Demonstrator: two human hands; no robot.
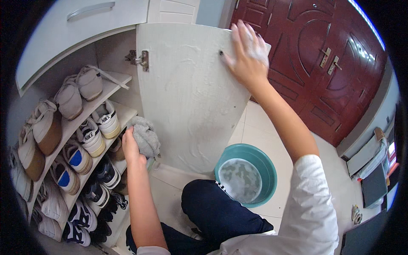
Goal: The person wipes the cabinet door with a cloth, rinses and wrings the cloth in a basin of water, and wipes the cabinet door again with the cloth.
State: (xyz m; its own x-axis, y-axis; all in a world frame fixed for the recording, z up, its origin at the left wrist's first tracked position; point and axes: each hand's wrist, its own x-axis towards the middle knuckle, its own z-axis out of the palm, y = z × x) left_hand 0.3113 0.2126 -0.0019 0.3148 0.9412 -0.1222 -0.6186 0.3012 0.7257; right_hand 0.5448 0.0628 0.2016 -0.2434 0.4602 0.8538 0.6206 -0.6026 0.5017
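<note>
A white cabinet door (pixel 188 95) stands swung out on its metal hinge (pixel 144 61), its inner face streaked with wet suds. My right hand (pixel 250 54), foamy across the back, rests at the door's upper outer corner with fingers over the edge. Low by the hinge side, my left hand (pixel 131 145) grips a bunched grey cloth (pixel 145 137) close to the lower shelves. Whether the cloth touches the door is unclear. Beyond my knee, a teal plastic basin (pixel 271 173) on the floor holds soapy water (pixel 239 178).
Shoe shelves (pixel 119 83) with several pairs of sneakers (pixel 92 137) fill the cabinet at left. Above juts a drawer front (pixel 86 35) with a metal handle (pixel 91 9). A dark red double door (pixel 306 63) stands behind; folded items (pixel 369 159) lean at the right wall.
</note>
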